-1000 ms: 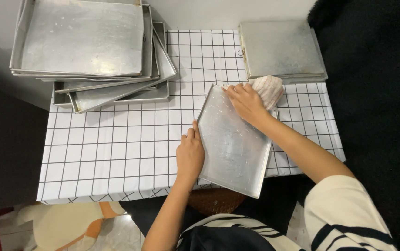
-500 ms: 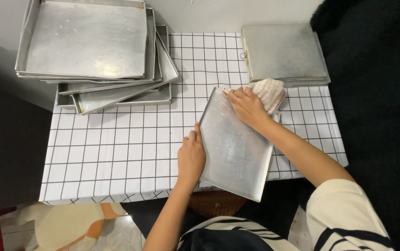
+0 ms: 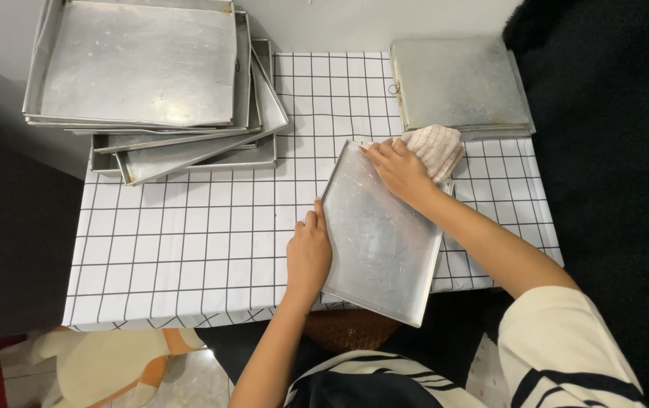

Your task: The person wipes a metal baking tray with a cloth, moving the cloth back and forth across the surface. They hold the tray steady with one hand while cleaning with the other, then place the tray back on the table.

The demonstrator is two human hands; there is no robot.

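Metal, shallow and dull grey, the baking tray point(image 3: 381, 234) lies tilted on the checked worktop point(image 3: 188, 227), its near corner jutting past the worktop's front edge. The left hand point(image 3: 308, 253) clasps the tray's left rim, fingers curled, while the right hand point(image 3: 400, 170) presses a pale checked cloth point(image 3: 436, 147) on the tray's far corner. Beyond the tray, a leaning stack of trays point(image 3: 166, 98) stands far left, and what seems an upturned tray point(image 3: 460, 83) lies far right.

Small table point(image 3: 188, 257) covered with white black-gridded cloth. On it: stack of metal baking trays point(image 3: 151, 83) far left, upturned tray point(image 3: 456, 83) far right. One tray point(image 3: 381, 242) near front edge, overhanging.
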